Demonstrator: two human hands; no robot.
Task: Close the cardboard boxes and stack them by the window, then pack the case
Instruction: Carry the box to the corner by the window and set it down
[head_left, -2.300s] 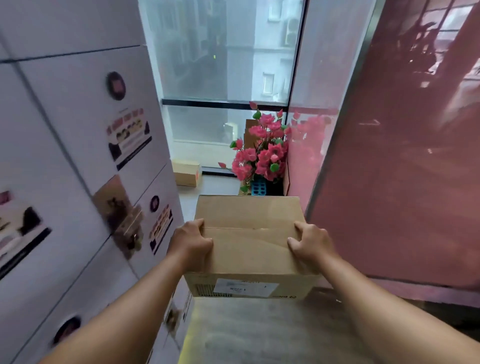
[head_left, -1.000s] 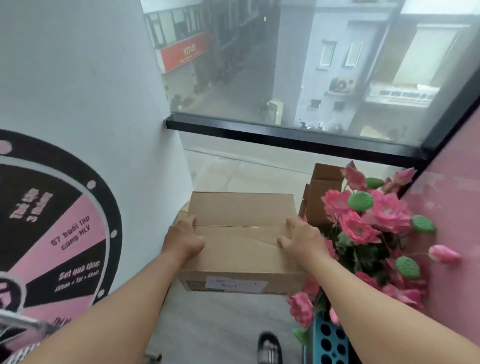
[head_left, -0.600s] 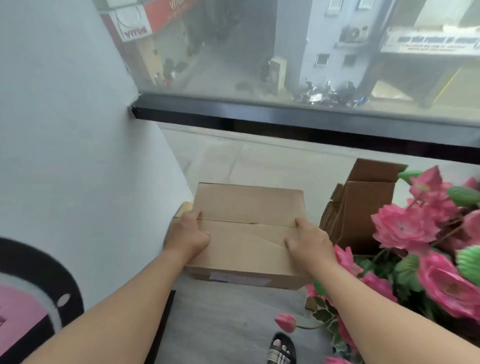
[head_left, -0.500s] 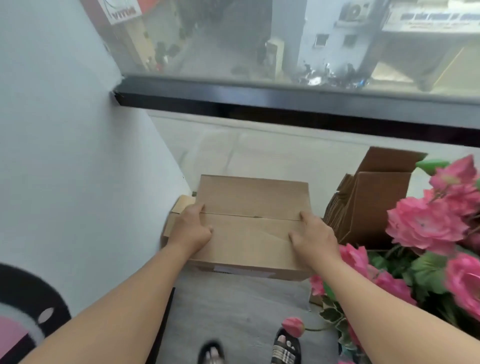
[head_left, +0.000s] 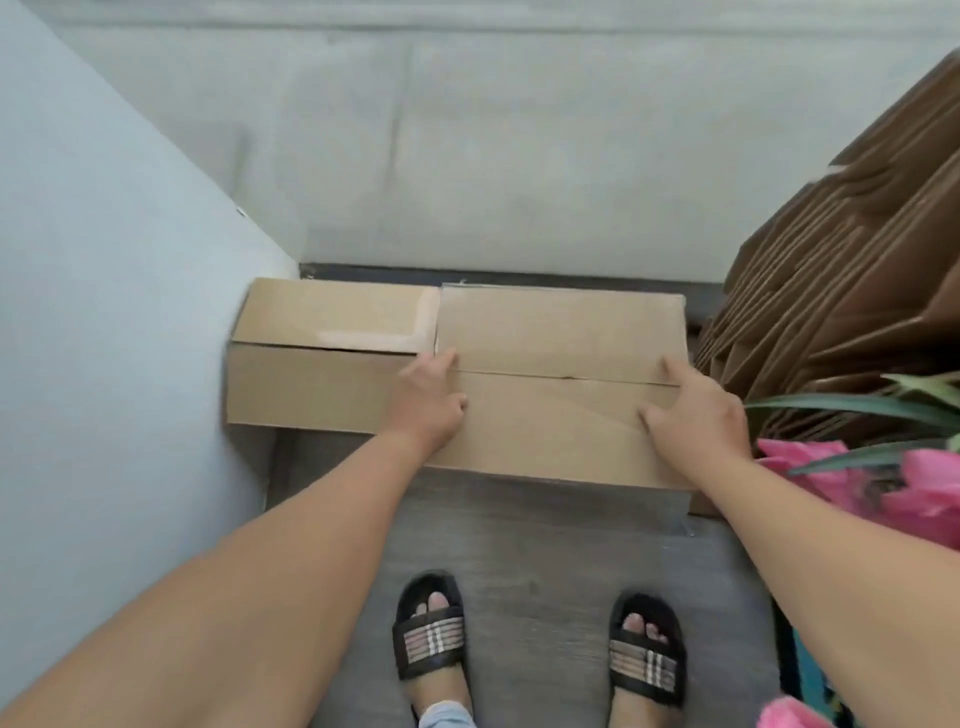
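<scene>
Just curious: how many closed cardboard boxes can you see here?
2. The left box sits against the wall; the right box lies under both hands. Flattened cardboard may hide others.

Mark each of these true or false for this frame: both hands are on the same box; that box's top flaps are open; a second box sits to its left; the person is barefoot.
1. Both hands, left hand and right hand, rest on the same cardboard box: true.
2. Its top flaps stand open: false, they lie closed, meeting at a seam.
3. A second box sits to its left, against the white wall: true.
4. The person is barefoot: false, they wear striped sandals.
</scene>
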